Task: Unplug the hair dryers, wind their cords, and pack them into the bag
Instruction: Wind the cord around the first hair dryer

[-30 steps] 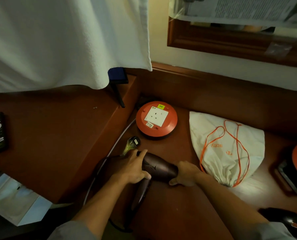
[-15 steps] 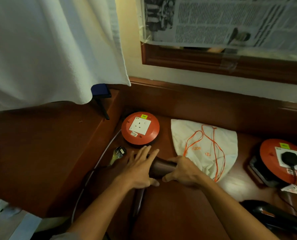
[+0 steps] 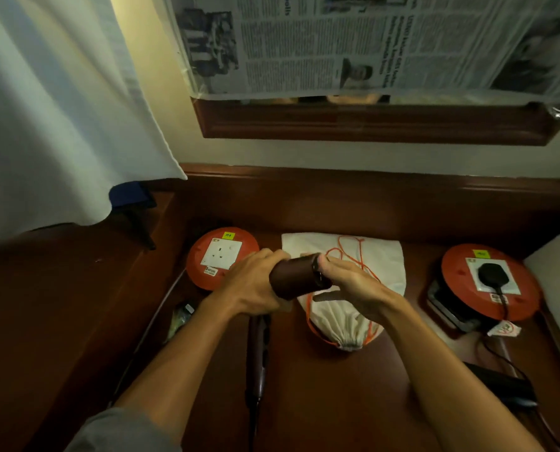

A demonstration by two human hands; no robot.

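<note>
- While my left hand (image 3: 252, 288) gripped the brown hair dryer (image 3: 296, 277), my right hand (image 3: 347, 282) lay flat-fingered against its nozzle.
- Step: winding; next, gather its cord (image 3: 256, 419).

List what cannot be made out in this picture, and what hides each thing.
Head view:
- Brown hair dryer: rear hidden by left hand.
- Bag: middle covered by right hand.
- Black hair dryer: too dark to make out.
- Newspaper: print too small.
</note>
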